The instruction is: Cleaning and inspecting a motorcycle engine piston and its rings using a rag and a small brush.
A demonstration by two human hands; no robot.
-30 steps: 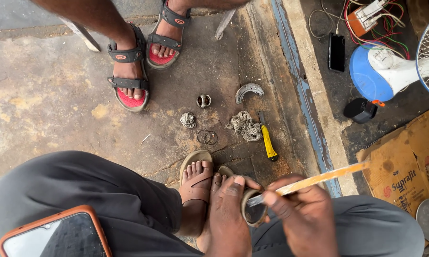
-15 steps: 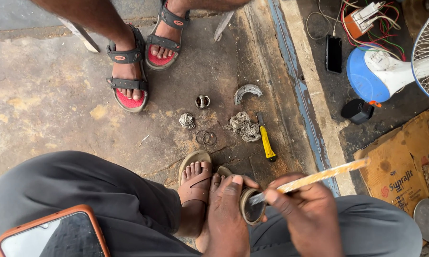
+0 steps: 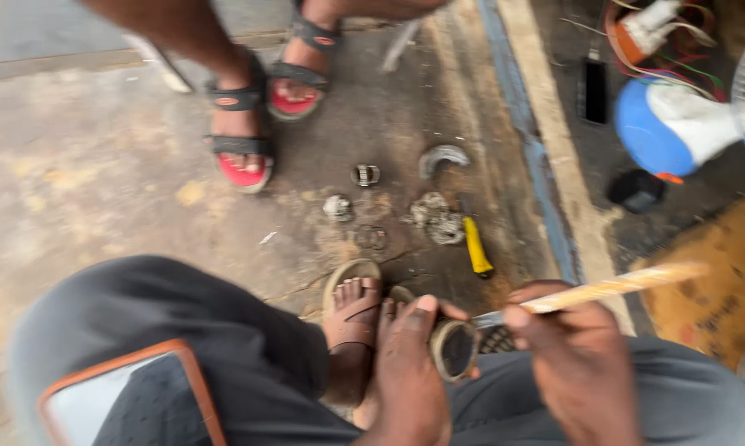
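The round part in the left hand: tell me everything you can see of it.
The round part is a short ring or cup, metal by its look, with a pale, dirty rim and a dark centre. The left hand holds it on edge above the lap, thumb over its top, open face turned toward the right hand. That hand's pale-handled tool lies with its metal tip against the rim. Motion blur hides finer detail.

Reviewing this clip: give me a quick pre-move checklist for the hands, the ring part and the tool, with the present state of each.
1. Left hand grips the round ring part: ok.
2. Right hand holds the wooden-handled tool: ok.
3. Tool tip touches the ring: cannot tell, blurred.
4. Loose metal parts lie apart from the hands on the floor: ok.
5. Yellow-handled tool lies untouched: ok.
6. Another person's sandalled feet stand clear of the hands: ok.
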